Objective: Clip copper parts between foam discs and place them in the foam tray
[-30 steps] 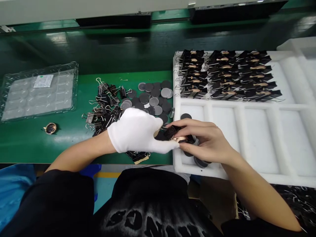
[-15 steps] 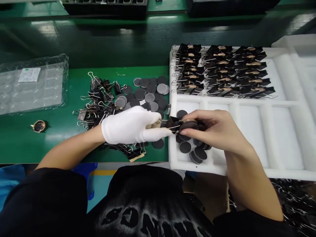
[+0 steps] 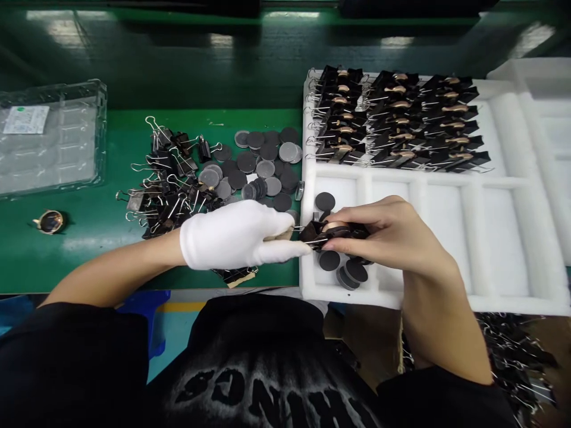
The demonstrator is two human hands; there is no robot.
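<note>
My left hand (image 3: pixel 241 235), in a white glove, pinches the wire handles of a black binder clip (image 3: pixel 310 233) over the left edge of the white foam tray (image 3: pixel 307 279). Bare, my right hand (image 3: pixel 383 229) grips a round part with a copper-coloured rim (image 3: pixel 336 227) and dark discs against it, between thumb and fingers. The clip's jaws meet the left side of this part; how far they reach over it is hidden. Loose black discs (image 3: pixel 329 260) lie in the tray compartment under my hands.
Left of the tray lie many grey and black discs (image 3: pixel 265 169) and a heap of binder clips (image 3: pixel 165 172). Rows of clipped round parts (image 3: pixel 401 122) fill the tray's back. A clear plastic tray (image 3: pixel 66 148) and one round part (image 3: pixel 50 222) are at far left.
The copper-coloured rim of the held part now shows more plainly between my right fingers. My left hand still pinches the clip. The whole view has shifted slightly.
</note>
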